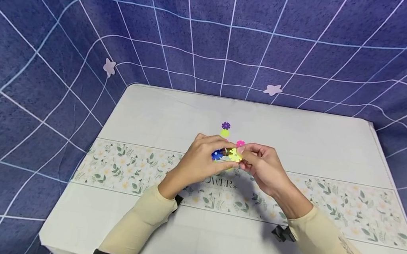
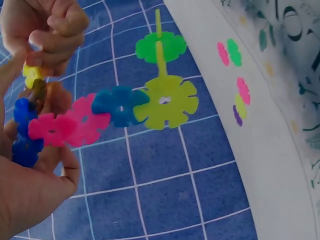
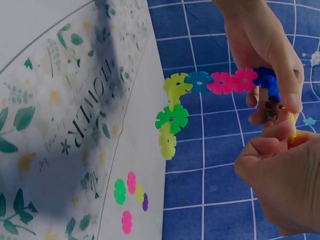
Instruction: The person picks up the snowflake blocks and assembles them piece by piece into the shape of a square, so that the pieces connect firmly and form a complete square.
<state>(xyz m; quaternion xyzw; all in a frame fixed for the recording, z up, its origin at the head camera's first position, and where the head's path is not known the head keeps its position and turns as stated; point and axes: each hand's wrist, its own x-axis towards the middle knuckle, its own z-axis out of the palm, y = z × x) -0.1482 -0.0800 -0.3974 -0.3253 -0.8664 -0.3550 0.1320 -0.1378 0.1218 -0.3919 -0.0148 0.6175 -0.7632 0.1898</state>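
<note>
My left hand (image 1: pixel 201 158) holds a chain of notched plastic flower discs by its blue discs (image 2: pixel 24 130). From there the chain runs through pink discs (image 2: pixel 85 120), a teal disc (image 2: pixel 120 106) and a yellow-green disc (image 2: pixel 175 102) to a green disc (image 2: pixel 145 48), as the left wrist view shows. Between the hands a brown disc (image 3: pixel 272 107) joins the blue part. With thumb and fingers my right hand (image 1: pixel 266 170) pinches a bright yellow disc (image 1: pixel 235 155) right at the brown one. Both hands are raised over the table's middle, fingertips close together.
Loose discs lie on the white table (image 1: pixel 176 109) beyond the hands: purple (image 1: pixel 226 125), yellow-green (image 1: pixel 225 133), pink (image 3: pixel 127 222) and green (image 3: pixel 120 191). A floral printed band (image 1: pixel 125 168) crosses the tabletop. Blue gridded curtain (image 1: pixel 210 43) hangs behind and at both sides.
</note>
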